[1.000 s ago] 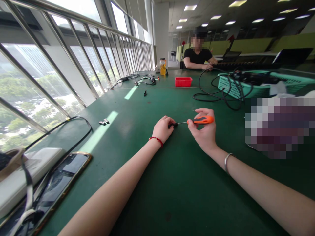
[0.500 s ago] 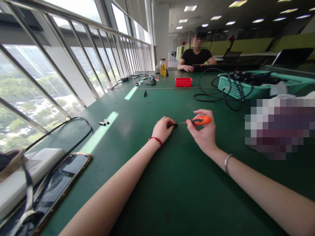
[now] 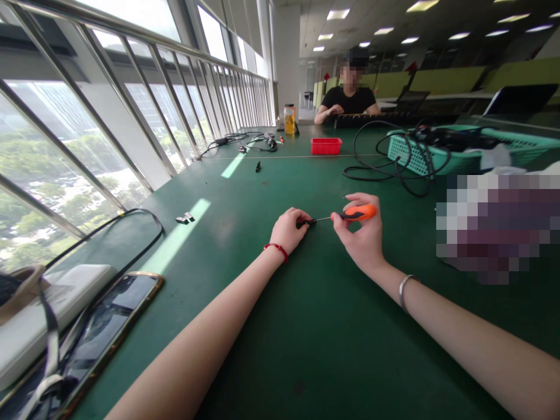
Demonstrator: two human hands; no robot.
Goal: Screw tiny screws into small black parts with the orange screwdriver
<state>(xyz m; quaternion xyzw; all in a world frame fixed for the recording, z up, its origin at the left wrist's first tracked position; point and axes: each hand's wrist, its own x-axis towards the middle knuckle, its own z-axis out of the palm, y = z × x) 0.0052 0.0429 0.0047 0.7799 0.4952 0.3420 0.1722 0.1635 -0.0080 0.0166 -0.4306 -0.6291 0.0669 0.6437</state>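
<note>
In the middle of the green table (image 3: 271,303), my left hand (image 3: 289,226) pinches a small black part (image 3: 310,221) against the surface; most of it is hidden by the fingers. My right hand (image 3: 365,239) is closed around the orange and black handle of a screwdriver (image 3: 361,212). Its thin metal shaft points left, and the tip meets the black part. Whether the tip sits in a screw is too small to tell. A red bracelet circles my left wrist, a silver bangle my right.
Ahead is a red tray (image 3: 326,147), with a small black piece (image 3: 258,167) left of it. A teal basket (image 3: 406,157) with cables stands at right. Small metal pieces (image 3: 185,218), a phone (image 3: 118,315) and a white power strip (image 3: 65,309) lie left. A person (image 3: 350,96) sits opposite.
The screwdriver handle has shifted up very slightly with my right hand; my left hand keeps its place. Across the table, the person's hand has risen toward the dark object before them.
</note>
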